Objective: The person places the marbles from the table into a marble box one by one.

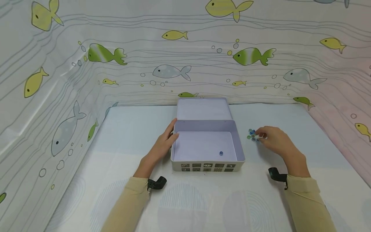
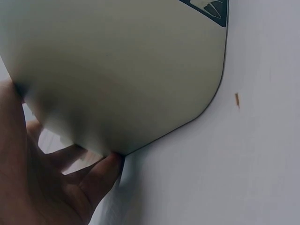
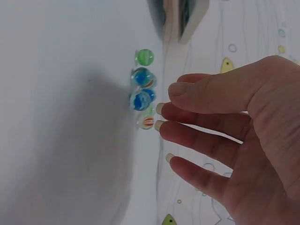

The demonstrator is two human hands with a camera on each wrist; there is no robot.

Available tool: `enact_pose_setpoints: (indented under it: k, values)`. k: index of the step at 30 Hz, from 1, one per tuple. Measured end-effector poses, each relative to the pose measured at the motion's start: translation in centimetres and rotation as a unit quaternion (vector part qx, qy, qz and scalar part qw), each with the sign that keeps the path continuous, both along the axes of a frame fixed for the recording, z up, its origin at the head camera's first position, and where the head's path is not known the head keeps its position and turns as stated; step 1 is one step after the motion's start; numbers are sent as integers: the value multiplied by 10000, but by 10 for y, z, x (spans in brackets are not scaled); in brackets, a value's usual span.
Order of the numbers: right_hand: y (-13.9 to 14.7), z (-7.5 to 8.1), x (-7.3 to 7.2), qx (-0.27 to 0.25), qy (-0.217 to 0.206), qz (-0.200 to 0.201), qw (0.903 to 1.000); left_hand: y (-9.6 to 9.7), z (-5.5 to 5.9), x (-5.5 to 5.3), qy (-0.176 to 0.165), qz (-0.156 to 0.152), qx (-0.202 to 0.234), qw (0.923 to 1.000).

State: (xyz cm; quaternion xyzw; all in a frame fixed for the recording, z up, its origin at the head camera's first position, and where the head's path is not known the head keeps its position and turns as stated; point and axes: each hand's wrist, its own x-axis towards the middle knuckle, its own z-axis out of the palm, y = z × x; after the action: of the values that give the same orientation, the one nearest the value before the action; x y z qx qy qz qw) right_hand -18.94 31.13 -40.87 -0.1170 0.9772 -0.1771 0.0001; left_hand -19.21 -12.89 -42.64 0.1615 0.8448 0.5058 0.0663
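Beige-sleeved, the right hand [image 1: 274, 140] hangs low to the right of the box [image 1: 200, 145], thumb and forefinger a little apart and the other fingers [image 3: 197, 141] loosely bent, with no marble to be made out between them. Just past those fingertips, on the side toward the box, lies a small cluster of glass marbles [image 3: 140, 101], green, blue and clear with orange streaks, so they sit between the hand and the box's right wall; whether a fingertip touches one, the views do not settle. Being round, the marbles have no long axis, so side and reach seem to matter more than any turn of the wrist, and the right hand is plainly the nearer. Across the box, the left hand [image 1: 161, 145] grips its left wall, thumb at the rim, fingers along the outside. One blue marble [image 1: 221, 153] rests inside the box, toward its front right corner, and the lid [image 1: 204, 109] is folded back behind the box
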Motion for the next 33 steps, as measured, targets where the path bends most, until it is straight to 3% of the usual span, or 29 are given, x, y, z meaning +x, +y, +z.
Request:
enact_pose_setpoints:
  k: [2, 6, 16, 33]
  values:
    - [1, -3, -1, 30, -52, -40, 10000, -3, -11, -6, 50, 29, 20, 10000]
    - [2, -10, -3, 146, -146, -188, 9996, -4, -18, -8, 142, 78, 42, 9999]
    - [2, -20, -8, 364, -459, -460, 9972, -4, -22, -9, 152, 100, 25, 9998]
    - [-5, -25, -13, 238, -235, -113, 9994, -5, -20, -9, 198, 87, 7, 9998]
